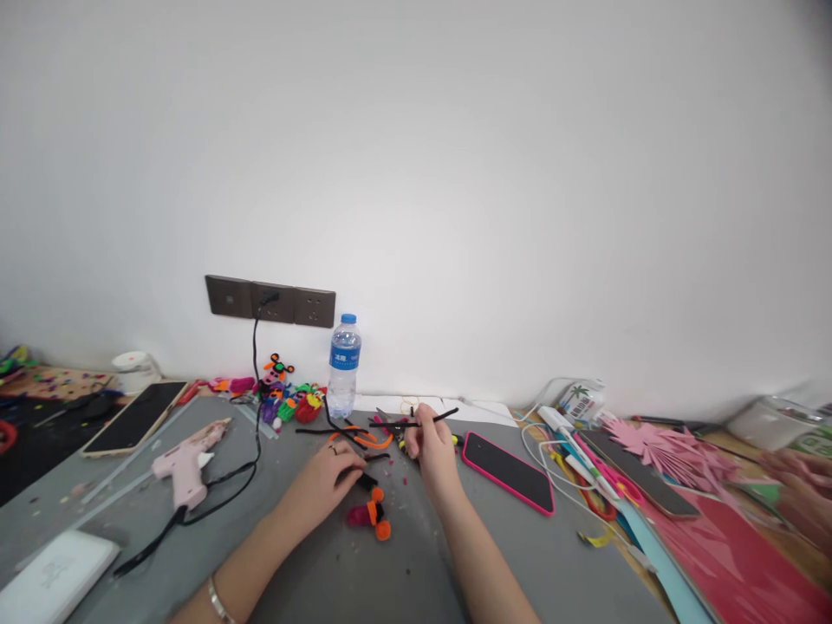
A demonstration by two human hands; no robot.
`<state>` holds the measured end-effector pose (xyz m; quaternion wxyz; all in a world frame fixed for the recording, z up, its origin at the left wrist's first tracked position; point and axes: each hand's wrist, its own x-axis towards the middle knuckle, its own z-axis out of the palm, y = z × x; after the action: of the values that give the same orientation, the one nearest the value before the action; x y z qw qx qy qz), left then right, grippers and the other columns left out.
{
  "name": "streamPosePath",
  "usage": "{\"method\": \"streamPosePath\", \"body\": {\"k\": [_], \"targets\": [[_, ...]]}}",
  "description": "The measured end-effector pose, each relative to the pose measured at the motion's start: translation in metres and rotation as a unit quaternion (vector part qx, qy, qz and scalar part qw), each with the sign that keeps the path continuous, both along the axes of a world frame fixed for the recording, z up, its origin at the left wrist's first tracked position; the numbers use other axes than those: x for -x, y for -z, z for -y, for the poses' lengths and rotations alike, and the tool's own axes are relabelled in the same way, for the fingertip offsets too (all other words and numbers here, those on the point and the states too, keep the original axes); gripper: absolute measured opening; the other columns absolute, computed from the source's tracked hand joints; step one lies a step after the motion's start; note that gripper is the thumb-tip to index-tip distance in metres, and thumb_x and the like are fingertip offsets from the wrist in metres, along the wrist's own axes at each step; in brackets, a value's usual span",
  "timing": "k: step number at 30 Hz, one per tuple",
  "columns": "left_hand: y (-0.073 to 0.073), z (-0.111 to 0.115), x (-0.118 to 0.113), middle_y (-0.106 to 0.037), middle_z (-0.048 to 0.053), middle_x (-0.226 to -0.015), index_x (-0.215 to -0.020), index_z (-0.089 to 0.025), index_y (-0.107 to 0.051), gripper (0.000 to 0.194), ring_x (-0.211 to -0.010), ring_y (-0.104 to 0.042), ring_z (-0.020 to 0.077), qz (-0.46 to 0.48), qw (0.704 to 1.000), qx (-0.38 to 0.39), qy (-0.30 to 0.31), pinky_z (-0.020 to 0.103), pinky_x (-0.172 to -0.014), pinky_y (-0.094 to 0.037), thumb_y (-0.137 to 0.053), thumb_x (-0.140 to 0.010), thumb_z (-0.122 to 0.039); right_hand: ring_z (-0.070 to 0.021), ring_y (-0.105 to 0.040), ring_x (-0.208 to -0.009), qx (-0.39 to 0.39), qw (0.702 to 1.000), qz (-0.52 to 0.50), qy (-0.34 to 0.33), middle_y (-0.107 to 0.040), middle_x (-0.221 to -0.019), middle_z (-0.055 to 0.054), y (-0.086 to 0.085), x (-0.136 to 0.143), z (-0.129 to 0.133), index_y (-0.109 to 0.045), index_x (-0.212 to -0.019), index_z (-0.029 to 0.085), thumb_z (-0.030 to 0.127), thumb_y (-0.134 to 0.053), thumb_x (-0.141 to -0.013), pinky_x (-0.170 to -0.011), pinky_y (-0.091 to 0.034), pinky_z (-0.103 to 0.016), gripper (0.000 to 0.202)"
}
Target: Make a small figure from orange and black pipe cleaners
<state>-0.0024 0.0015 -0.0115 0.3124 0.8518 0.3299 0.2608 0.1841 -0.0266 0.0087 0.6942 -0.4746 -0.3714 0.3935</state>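
My right hand (430,440) is pinched around a black pipe cleaner (446,414), held above the grey mat (416,563). My left hand (325,482) is low over the mat, its fingers curled beside a short black piece (367,479); whether it grips anything is hidden. Just below and right of it lies a small magenta and orange pipe-cleaner figure (372,515). Orange (364,438) and black pipe cleaners (328,416) lie beyond my left hand.
A bottle (344,364) stands near the wall, with colourful figures (292,403) beside it. Left are a glue gun (185,464), phone (136,420) and white box (58,576). Right are a pink-cased phone (508,472), cables and paper. Another person's hands (802,485) show at far right.
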Motion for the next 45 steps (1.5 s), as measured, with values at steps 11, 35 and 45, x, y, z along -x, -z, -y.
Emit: {"method": "streamPosePath", "body": {"k": [11, 35, 45], "targets": [[0.002, 0.001, -0.002, -0.064, 0.004, -0.085, -0.077, -0.02, -0.064, 0.011, -0.079, -0.058, 0.0206, -0.043, 0.999, 0.023, -0.016, 0.029, -0.072, -0.042, -0.059, -0.072, -0.012, -0.0076, -0.026, -0.032, 0.011, 0.994, -0.107, -0.001, -0.038, -0.03, 0.01, 0.004, 0.004, -0.003, -0.051, -0.075, 0.021, 0.061, -0.054, -0.077, -0.041, -0.02, -0.021, 0.041], [-0.015, 0.001, -0.007, -0.064, 0.001, -0.068, -0.081, -0.016, -0.072, 0.029, -0.058, -0.048, 0.0118, 0.353, 0.872, 0.307, -0.144, 0.021, -0.056, -0.038, -0.076, -0.065, -0.04, -0.0098, -0.05, -0.035, -0.01, 0.982, -0.057, -0.182, -0.055, -0.04, 0.003, 0.004, 0.022, 0.003, -0.06, -0.065, 0.016, 0.051, -0.064, -0.077, -0.044, -0.037, -0.021, 0.037], [-0.016, 0.001, -0.006, -0.062, 0.002, -0.068, -0.084, -0.017, -0.076, 0.029, -0.059, -0.046, 0.0116, 0.394, 0.845, 0.332, -0.143, 0.021, -0.057, -0.038, -0.078, -0.063, -0.037, -0.0105, -0.052, -0.037, -0.033, 0.982, -0.033, -0.184, -0.056, -0.042, 0.002, 0.008, 0.023, 0.004, -0.059, -0.066, 0.016, 0.048, -0.057, -0.084, -0.044, -0.038, -0.021, 0.037]]}}
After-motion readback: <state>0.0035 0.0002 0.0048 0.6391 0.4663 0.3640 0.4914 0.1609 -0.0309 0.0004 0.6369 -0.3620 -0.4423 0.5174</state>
